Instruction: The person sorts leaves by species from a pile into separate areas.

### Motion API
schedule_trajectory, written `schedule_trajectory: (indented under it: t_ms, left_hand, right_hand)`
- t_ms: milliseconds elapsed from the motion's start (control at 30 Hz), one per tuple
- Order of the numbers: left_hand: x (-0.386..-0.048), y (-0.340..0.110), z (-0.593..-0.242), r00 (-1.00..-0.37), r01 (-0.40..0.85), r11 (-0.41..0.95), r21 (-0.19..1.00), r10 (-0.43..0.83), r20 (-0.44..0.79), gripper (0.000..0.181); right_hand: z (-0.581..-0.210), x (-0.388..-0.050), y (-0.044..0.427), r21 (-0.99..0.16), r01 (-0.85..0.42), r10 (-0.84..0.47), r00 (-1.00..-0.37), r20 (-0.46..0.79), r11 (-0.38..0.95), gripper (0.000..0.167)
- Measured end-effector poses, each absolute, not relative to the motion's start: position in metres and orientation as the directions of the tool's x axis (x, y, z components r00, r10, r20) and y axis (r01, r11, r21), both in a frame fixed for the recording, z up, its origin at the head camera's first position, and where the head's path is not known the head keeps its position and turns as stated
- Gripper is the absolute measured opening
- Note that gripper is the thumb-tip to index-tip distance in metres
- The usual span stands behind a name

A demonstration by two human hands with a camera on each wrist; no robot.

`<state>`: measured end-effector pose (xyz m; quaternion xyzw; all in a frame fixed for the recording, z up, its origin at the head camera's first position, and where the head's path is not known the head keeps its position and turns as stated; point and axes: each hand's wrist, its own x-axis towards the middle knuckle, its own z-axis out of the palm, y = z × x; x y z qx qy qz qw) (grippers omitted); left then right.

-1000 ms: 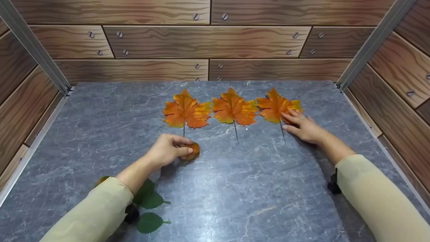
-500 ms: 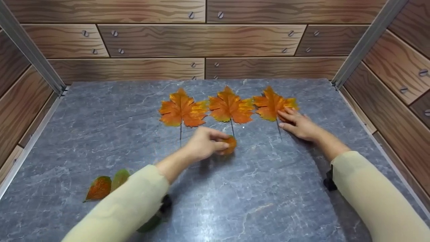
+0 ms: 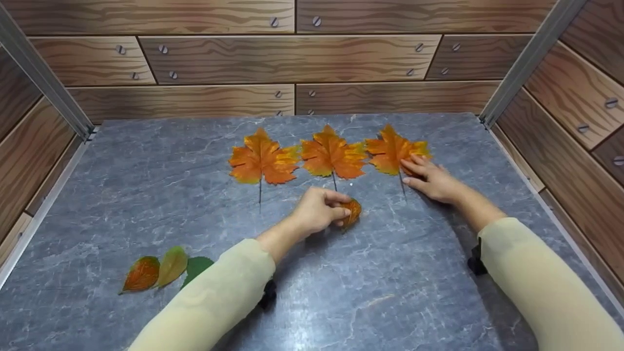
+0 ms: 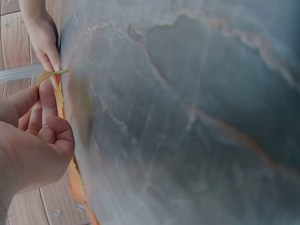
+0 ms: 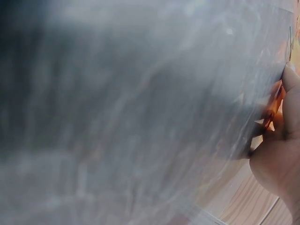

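Observation:
Between thumb and fingers, my left hand [image 3: 317,210] pinches a small orange-brown leaf [image 3: 353,213], held just below the stem of the middle maple leaf [image 3: 331,153]. In the left wrist view that small leaf [image 4: 45,75] appears nearly edge-on at the fingertips. My right hand [image 3: 434,181] rests with extended fingers on the lower right part of the right maple leaf [image 3: 390,151], the thumb by its stem. A third orange maple leaf [image 3: 262,158] lies at the left of this row, stem towards me. In the right wrist view the hand [image 5: 286,122] is partly cut off.
On the grey marbled table [image 3: 399,273], at the front left, lie an orange-red leaf [image 3: 142,274], a yellow-green leaf [image 3: 173,265] and a dark green leaf [image 3: 196,267] partly hidden by the left sleeve. Wood-patterned walls [image 3: 292,58] enclose the back and sides.
My left hand has carried the small leaf rightwards, from below the left maple leaf to below the middle one. The right hand stays on its maple leaf. The left sleeve now uncovers the orange-red and yellow-green leaves.

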<state>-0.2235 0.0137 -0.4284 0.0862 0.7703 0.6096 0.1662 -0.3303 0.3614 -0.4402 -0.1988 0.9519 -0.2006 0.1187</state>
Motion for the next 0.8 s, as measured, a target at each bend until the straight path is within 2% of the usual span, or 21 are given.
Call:
schedule_trajectory:
  t_ms: [800]
  left_hand:
    - [-0.2288,0.0198,-0.4386,-0.938,-0.105,0.231,0.967,0.300,-0.173,0.025]
  right_hand:
    - [-0.4395,-0.3290,0.3605,-0.429,-0.335,-0.426,-0.894,-0.135,0.839,0.066]
